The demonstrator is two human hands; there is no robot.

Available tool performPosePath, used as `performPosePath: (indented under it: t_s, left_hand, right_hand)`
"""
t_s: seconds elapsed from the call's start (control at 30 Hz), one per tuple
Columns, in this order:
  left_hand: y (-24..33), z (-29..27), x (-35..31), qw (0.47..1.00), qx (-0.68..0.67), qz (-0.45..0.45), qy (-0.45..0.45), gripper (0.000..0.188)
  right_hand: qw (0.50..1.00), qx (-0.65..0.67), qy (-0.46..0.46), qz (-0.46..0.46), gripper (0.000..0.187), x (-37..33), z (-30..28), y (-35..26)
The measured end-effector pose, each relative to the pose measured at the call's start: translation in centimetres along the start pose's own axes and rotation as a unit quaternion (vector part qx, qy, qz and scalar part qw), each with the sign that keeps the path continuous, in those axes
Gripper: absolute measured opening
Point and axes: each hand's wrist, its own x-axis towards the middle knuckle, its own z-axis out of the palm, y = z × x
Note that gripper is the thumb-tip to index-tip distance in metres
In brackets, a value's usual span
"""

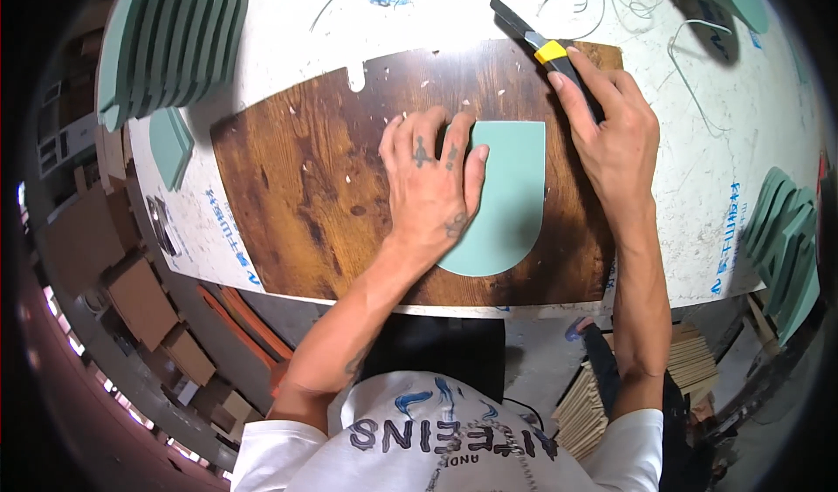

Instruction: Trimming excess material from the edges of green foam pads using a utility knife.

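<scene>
A pale green panel [509, 199], straight along its far edge and rounded at the near end, lies flat on a dark wood-grain board [305, 186]. Across the panel's left side rests my left hand [432, 173], its fingers stretched out and reaching past the panel onto the board. My right hand [615, 125] is wrapped round a black utility knife [552, 53] with a yellow collar. The knife's dark blade is extended and points away to the far left, above the board's far edge and apart from the panel. Part of the knife's handle is hidden in my palm.
A row of green curved panels [175, 42] stands at the far left, with smaller green pieces [170, 147] beside it. More green pieces [783, 239] sit at the right edge. Thin trimmed strips [681, 47] lie on the white tabletop [288, 34]. Cardboard boxes [140, 300] are on the floor at left.
</scene>
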Motion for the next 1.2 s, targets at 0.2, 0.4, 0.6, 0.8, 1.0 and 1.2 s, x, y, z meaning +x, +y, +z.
performPosePath:
  t_s: [0.2,0.4,0.6,0.8,1.0,1.2]
  left_hand:
    - [-0.3,-0.9,0.0,0.999,0.023,0.015,-0.033,0.047]
    - [-0.5,-1.3,0.8,0.984,-0.042,0.119,-0.123,0.059]
    - [0.9,-2.5,1.5,0.952,0.039,0.195,-0.233,0.068]
    - [2.0,-3.4,-4.2,0.918,-0.014,0.244,-0.311,0.093]
    - [0.5,-9.0,-7.4,0.785,-0.109,0.285,-0.540,0.111]
    - [-0.9,-10.0,-8.1,0.787,-0.140,0.392,-0.454,0.079]
  right_hand:
    - [0.965,0.150,0.103,0.190,0.039,-6.1,-2.0,0.6]
    - [0.835,0.238,0.106,0.485,0.023,-20.8,-4.4,-4.7]
    - [0.673,0.432,0.029,0.600,0.030,-29.0,-1.6,-14.2]
    - [0.556,0.468,0.200,0.657,0.030,-29.5,0.1,-15.3]
    - [0.615,0.365,0.141,0.685,0.047,-28.5,-2.2,-16.0]
    - [0.632,0.312,0.182,0.685,0.061,-26.1,-6.7,-18.0]
